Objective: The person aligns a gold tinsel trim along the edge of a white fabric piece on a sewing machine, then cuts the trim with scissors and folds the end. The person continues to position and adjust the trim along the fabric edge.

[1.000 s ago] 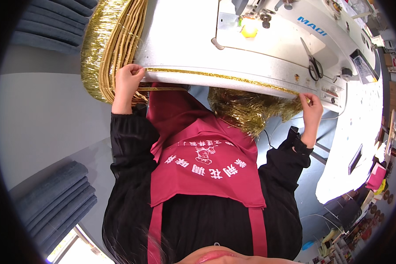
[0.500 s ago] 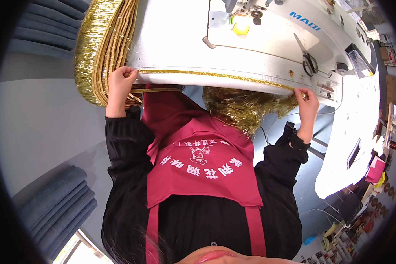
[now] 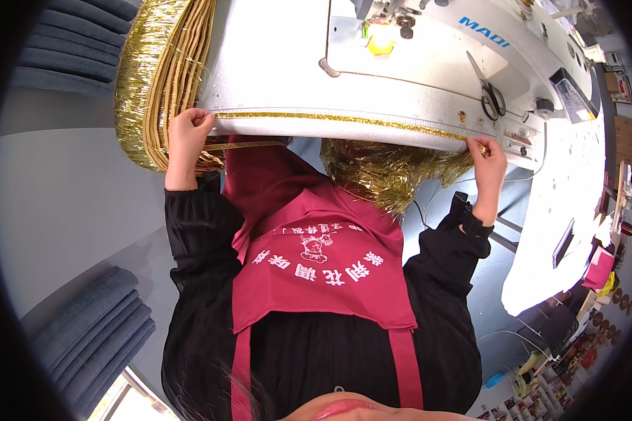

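A narrow gold trim [image 3: 344, 120] is stretched along the front edge of the white sewing table [image 3: 274, 84], beside a printed ruler scale. My left hand [image 3: 189, 133] pinches its left end, right next to a thick bundle of gold fringe trim [image 3: 147, 84] that hangs over the table's left side. At the other end my right hand [image 3: 488, 158] pinches the trim near the table's right front corner. Below the edge, between my hands, hangs a loose heap of gold tinsel fringe [image 3: 372, 172].
A sewing machine [image 3: 484, 35] with its lamp lit stands at the back right. Black-handled scissors [image 3: 492, 98] lie by its base, with a dark phone-like device [image 3: 571, 95] farther right. Folded blue fabric [image 3: 98, 337] sits at lower left. A bright white surface [image 3: 562, 231] stretches along the right.
Both hands keep their pinch on the gold trim, which stays stretched along the edge. The whole view has shifted very slightly; nothing else has visibly moved.
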Demonstrator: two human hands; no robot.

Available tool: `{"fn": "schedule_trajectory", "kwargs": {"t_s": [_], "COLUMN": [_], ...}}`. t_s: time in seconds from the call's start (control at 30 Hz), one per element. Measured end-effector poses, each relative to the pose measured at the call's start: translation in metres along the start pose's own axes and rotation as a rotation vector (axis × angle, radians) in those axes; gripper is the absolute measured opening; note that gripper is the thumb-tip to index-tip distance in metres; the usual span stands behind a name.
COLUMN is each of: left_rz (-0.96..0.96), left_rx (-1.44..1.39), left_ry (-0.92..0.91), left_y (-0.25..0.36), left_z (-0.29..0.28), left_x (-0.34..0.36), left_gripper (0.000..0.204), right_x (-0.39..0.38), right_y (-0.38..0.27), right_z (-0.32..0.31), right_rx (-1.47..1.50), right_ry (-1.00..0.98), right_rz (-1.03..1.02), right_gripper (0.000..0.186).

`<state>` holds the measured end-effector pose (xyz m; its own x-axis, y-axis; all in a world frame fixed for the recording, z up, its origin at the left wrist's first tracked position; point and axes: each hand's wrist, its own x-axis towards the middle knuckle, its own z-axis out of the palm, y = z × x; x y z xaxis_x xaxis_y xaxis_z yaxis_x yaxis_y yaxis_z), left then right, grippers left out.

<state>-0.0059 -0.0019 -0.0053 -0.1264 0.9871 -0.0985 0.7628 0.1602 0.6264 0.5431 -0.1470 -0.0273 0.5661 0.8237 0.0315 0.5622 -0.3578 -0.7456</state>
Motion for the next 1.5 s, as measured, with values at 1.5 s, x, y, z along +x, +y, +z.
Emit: {"fn": "schedule_trajectory", "kwargs": {"t_s": [1.5], "left_rz": [0.011], "left_rx": [-0.012], "left_ry": [-0.016], "left_y": [-0.008], "left_z": [-0.001], "left_x": [0.004], "left_gripper": [0.021], "right_x": [0.013], "right_y": [0.011], "right_z": [-0.001], "right_rx": [0.081], "right_ry": [-0.087], "right_rz": [0.035], "right_gripper": [0.020]}}
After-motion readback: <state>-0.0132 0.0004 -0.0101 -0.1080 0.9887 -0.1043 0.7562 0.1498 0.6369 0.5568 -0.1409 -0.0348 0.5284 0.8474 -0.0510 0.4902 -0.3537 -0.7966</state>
